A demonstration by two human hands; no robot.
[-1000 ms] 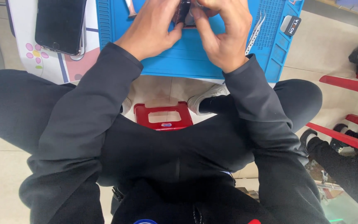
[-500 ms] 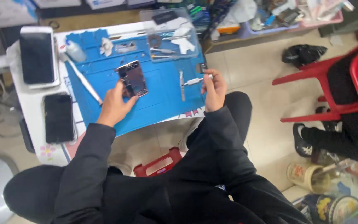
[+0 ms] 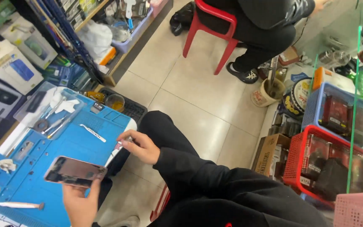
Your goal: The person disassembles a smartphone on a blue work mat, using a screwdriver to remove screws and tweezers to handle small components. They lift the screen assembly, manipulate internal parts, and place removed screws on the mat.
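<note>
Phone: slim handset with glossy dark face, held flat above the blue mat, near its front edge.
Left hand: left hand under the handset's near edge, fingers closed on that edge, grip pinching it from below.
Right hand: right hand at the mat's right corner, fingertips drawn together on a small thin tool; too small to tell which kind, grip narrow and closed on it.
Mat: covers the surface, slightly raised rim, small compartments along the far side.
On the mat: metal tweezers lying loose beyond the handset; white-handled tool at the near left corner; clear plastic tray with small parts at the far edge.
Handling: likely light, rigid and thin; glass face smooth, probably slippery and easy to crack; best taken by the two long edges, not the face.
Around: tiled floor; red chair with another person seated, only legs and dark clothing showing; red basket and blue basket of boxed goods at the right.
</note>
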